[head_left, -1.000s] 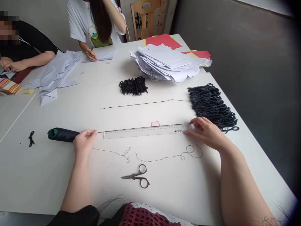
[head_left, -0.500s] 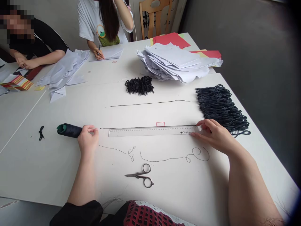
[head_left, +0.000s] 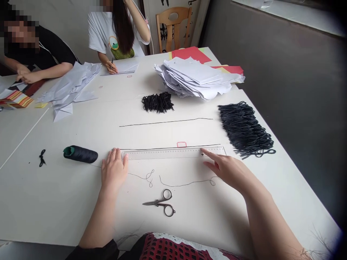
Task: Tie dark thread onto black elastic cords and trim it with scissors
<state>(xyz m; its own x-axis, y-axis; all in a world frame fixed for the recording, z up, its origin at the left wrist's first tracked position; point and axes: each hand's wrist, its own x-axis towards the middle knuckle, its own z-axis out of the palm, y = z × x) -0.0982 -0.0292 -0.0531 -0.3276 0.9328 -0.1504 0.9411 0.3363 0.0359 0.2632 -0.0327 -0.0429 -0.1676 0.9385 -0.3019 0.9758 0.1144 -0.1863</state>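
While neither hand pinches anything, the left hand (head_left: 114,169) lies spread at the ruler's 9 o'clock end, and the open right hand (head_left: 227,171) touches a long silver ruler (head_left: 173,153) with its forefinger (head_left: 206,153). Thin black cord (head_left: 170,147) runs along the ruler's 12 o'clock edge; a black thread spool (head_left: 80,154) sits at the left hand's 9 o'clock.

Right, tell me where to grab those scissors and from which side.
Take the scissors by their two finger loops, coming from the near right with the right hand. They lie flat and closed, blades pointing left and loops toward that hand, and the dark thread runs just beyond them, so the near side keeps fingers off it.
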